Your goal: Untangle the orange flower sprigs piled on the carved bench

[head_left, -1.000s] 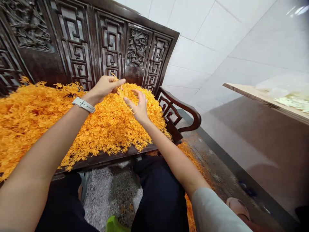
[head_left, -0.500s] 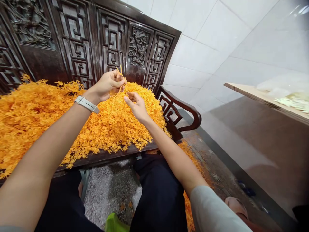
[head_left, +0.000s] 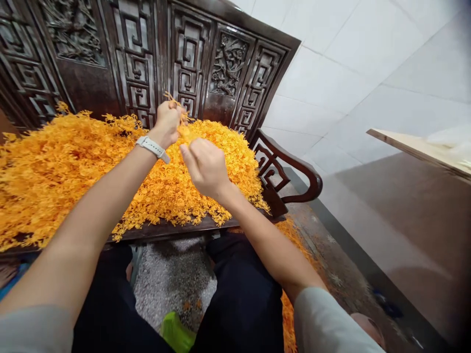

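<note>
Now the right hand (head_left: 204, 164), open-palmed a second ago, has curled its grip shut; what it holds is hidden. Just beyond, the left hand (head_left: 168, 120) pinches an orange sprig (head_left: 183, 131) above the orange pile (head_left: 55, 166). Pile reaches the front edge of the settee (head_left: 165, 230); armrest (head_left: 294, 164) bounds the right, carved backrest (head_left: 132, 59) stands close behind.

My right hand (head_left: 205, 166) has gone from open, palm up with fingers spread, to curled shut with its back toward me, and it has drawn a little nearer. My left hand (head_left: 168, 120) has lifted and tightened from a fingertip pinch into a fist around the orange sprig (head_left: 171, 97). The sprig no longer dangles between the hands; it seems mostly hidden behind them now. My view has swung left, pushing the wooden board (head_left: 415, 149) toward the right edge.
</note>
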### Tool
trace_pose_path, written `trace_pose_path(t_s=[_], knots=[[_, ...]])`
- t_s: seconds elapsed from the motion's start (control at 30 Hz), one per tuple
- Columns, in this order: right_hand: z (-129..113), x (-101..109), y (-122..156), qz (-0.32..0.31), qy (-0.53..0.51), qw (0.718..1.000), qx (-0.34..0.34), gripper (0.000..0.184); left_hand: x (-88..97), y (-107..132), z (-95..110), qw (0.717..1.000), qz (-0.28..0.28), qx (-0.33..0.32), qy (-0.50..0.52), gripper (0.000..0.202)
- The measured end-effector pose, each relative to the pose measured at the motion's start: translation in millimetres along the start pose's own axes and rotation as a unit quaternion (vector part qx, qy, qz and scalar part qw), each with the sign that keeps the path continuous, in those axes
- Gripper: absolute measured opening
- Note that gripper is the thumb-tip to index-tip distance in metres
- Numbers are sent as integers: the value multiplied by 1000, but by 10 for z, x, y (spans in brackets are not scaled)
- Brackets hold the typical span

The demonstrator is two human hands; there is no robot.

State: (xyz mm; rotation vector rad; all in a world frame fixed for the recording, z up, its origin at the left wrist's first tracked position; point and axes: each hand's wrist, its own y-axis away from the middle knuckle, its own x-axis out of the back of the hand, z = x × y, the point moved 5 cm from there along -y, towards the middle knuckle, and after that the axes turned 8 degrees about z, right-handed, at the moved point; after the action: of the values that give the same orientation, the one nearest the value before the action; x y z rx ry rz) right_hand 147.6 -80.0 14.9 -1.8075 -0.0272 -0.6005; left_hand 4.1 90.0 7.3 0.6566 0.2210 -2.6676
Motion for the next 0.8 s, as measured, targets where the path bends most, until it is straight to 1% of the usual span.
trace_pose_path(t_s=[0.07,0.1,0.13,0.17,0.2,0.23,0.27,0.3,0.33,0.37,0.4,0.43,0.47,0.5,0.53,0.6,0.63,0.67,0.73,0.8], knots=[[-394,21,-13,-16,11,996,82,42,154,-96,9,999,44,23,11,37],[-522,14,-18,-41,12,994,104,41,241,-142,27,998,53,29,11,38],[-588,9,-28,-64,4,991,116,40,320,-182,48,998,50,29,5,39],[-579,5,-43,-84,-6,990,113,39,390,-214,71,999,43,21,-1,39],[-490,7,-62,-96,-15,991,94,39,442,-234,88,999,33,12,-7,39],[-326,19,-81,-96,-15,994,57,39,476,-241,97,1000,23,3,-12,38],[-99,37,-92,-90,-1,996,2,41,486,-235,98,1000,10,-5,-18,37],[178,70,-86,-76,42,994,-72,44,475,-215,90,1000,-4,-9,-27,35],[462,103,-53,-74,100,981,-148,50,448,-183,76,999,-17,-10,-40,33],[720,129,3,-89,161,960,-213,62,407,-143,57,998,-30,-10,-57,31],[934,157,68,-106,215,934,-266,73,358,-96,38,996,-42,-8,-76,30],[1086,173,127,-124,245,915,-296,78,306,-46,21,994,-53,-6,-96,28],[1179,170,176,-141,247,907,-311,79,253,4,7,992,-62,-4,-112,27],[1213,149,206,-149,224,913,-308,77,202,52,-5,990,-68,-2,-124,27],[1195,115,216,-148,185,928,-287,71,152,97,-15,989,-77,0,-130,26],[1068,35,204,-127,104,961,-221,61,58,175,-32,987,-91,2,-129,25],[995,-2,194,-114,78,972,-192,55,15,208,-38,988,-97,2,-122,26],[937,-36,187,-102,64,977,-175,48,-24,240,-45,988,-102,3,-116,26],[885,-85,185,-85,54,978,-184,32,-97,302,-57,988,-114,6,-107,27],[888,-93,184,-69,55,974,-207,28,-160,363,-73,986,-132,25,-103,26]])
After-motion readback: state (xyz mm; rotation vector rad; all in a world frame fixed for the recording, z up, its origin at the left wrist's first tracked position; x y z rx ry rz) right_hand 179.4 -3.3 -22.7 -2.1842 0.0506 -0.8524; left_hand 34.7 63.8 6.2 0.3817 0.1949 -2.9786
